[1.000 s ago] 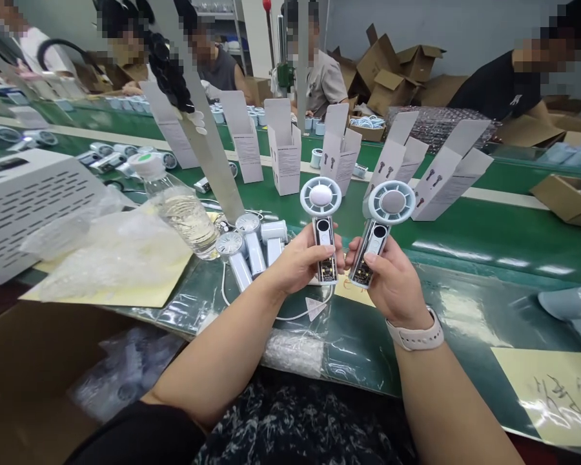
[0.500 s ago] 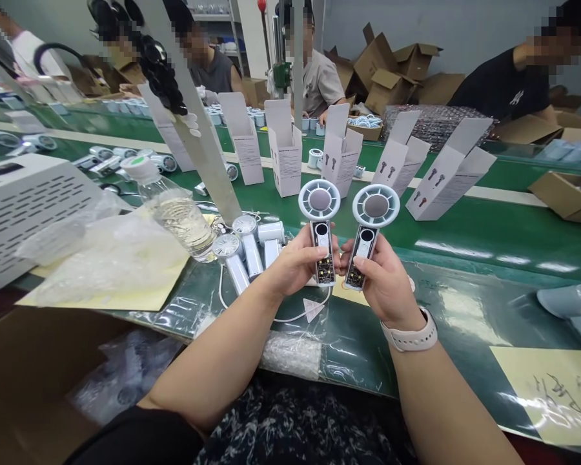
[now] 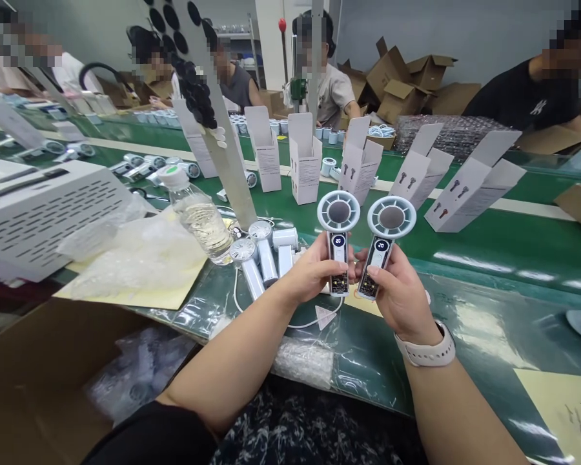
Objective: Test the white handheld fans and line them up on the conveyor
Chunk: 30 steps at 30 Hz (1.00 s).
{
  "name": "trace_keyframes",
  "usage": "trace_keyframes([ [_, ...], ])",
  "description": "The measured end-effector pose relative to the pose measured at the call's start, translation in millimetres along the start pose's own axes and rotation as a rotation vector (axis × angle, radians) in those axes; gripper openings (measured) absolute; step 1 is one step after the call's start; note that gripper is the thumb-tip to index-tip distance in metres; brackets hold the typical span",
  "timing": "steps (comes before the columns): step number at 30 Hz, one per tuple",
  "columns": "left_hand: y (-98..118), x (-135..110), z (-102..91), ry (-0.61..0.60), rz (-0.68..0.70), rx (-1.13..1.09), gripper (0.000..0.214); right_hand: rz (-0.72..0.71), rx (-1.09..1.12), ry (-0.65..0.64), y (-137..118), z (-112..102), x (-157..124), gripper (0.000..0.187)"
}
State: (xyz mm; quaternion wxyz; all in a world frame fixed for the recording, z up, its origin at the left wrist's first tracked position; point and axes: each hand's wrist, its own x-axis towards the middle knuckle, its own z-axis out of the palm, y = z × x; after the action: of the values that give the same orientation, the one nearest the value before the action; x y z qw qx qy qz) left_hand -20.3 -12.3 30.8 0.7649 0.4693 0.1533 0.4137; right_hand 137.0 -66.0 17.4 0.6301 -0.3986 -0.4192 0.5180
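My left hand is closed round the handle of a light blue handheld fan, its thumb on the front. A second handheld fan of the same kind is gripped in my right hand, thumb on the handle too. Both fans stand upright side by side, round heads up. Their handle fronts are uncovered, so circuit boards show, and each small round display reads 20. To the left of my left hand lie several more blue fans on the green table, beside a white cable.
Open white boxes stand in a row on the green conveyor belt. A water bottle, plastic bags and a slotted white case are at left. A slanted metal post rises nearby. Co-workers sit across the belt.
The displays on both fans have lit up with 20. My thumbs are on the handles in both frames. The whole view has shifted, so everything appears further right.
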Motion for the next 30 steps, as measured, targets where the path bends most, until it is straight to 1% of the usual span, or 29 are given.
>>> trace_keyframes([
  [3, 2.2, 0.1, 0.2, -0.001, -0.01, -0.03, 0.049, -0.018, 0.008, 0.003, -0.1, 0.0, -0.7, 0.03],
  [6, 2.3, 0.9, 0.3, 0.004, -0.034, -0.023, 0.05, -0.021, -0.013, 0.063, -0.4, -0.3, 0.1, 0.036],
  [8, 0.4, 2.4, -0.6, 0.025, -0.048, 0.017, 0.054, -0.016, -0.017, 0.092, -0.5, -0.4, 2.3, 0.039],
  [9, -1.0, 3.4, -1.4, 0.055, -0.055, 0.073, 0.056, -0.015, -0.014, 0.106, -0.4, -0.4, 3.9, 0.039],
  [10, -2.8, 4.6, -2.5, 0.103, -0.065, 0.164, 0.058, -0.015, -0.01, 0.126, -0.3, -0.4, 5.9, 0.038],
  [12, -6.7, 6.8, -4.3, 0.257, -0.086, 0.433, 0.062, 0.0, -0.003, 0.193, 0.5, -1.3, 10.6, 0.039],
  [14, -10.7, 7.3, -4.8, 0.407, -0.092, 0.718, 0.06, 0.057, 0.007, 0.307, 1.9, -3.8, 14.9, 0.045],
  [15, -12.8, 6.3, -4.4, 0.454, -0.084, 0.834, 0.056, 0.096, 0.013, 0.363, 2.7, -5.5, 16.5, 0.048],
  [16, -15.0, 4.4, -3.7, 0.473, -0.066, 0.931, 0.05, 0.132, 0.02, 0.406, 3.5, -7.5, 17.7, 0.05],
  [18, -20.5, -2.5, -2.3, 0.459, -0.012, 1.11, 0.036, 0.178, 0.038, 0.443, 5.2, -11.3, 19.0, 0.051],
  [20, -27.6, -13.8, -2.0, 0.417, 0.048, 1.284, 0.024, 0.198, 0.063, 0.423, 6.6, -13.7, 19.3, 0.045],
  [21, -31.1, -21.1, -2.3, 0.413, 0.082, 1.36, 0.021, 0.214, 0.074, 0.418, 7.1, -13.9, 19.1, 0.041],
  [22, -34.1, -29.6, -2.9, 0.413, 0.116, 1.434, 0.025, 0.235, 0.08, 0.418, 7.3, -13.3, 18.6, 0.037],
  [23, -35.7, -39.5, -3.5, 0.423, 0.167, 1.501, 0.035, 0.258, 0.08, 0.424, 7.3, -12.0, 17.8, 0.032],
  [25, -32.9, -62.4, -5.0, 0.411, 0.325, 1.605, 0.054, 0.309, 0.059, 0.44, 6.8, -7.6, 15.1, 0.024],
  [26, -27.7, -75.0, -6.7, 0.386, 0.418, 1.641, 0.057, 0.33, 0.042, 0.444, 6.4, -5.0, 13.4, 0.021],
  [27, -19.7, -88.2, -9.9, 0.361, 0.498, 1.671, 0.054, 0.345, 0.022, 0.443, 6.2, -2.5, 11.8, 0.019],
  [28, -9.3, -101.6, -15.1, 0.357, 0.548, 1.695, 0.047, 0.354, 0.004, 0.442, 6.3, -0.4, 10.4, 0.019],
  [29, 3.3, -115.3, -22.8, 0.382, 0.549, 1.726, 0.039, 0.358, -0.012, 0.442, 6.9, 1.1, 9.4, 0.019],
  [30, 17.3, -129.1, -33.3, 0.456, 0.486, 1.764, 0.033, 0.359, -0.022, 0.439, 7.9, 1.8, 8.8, 0.019],
])
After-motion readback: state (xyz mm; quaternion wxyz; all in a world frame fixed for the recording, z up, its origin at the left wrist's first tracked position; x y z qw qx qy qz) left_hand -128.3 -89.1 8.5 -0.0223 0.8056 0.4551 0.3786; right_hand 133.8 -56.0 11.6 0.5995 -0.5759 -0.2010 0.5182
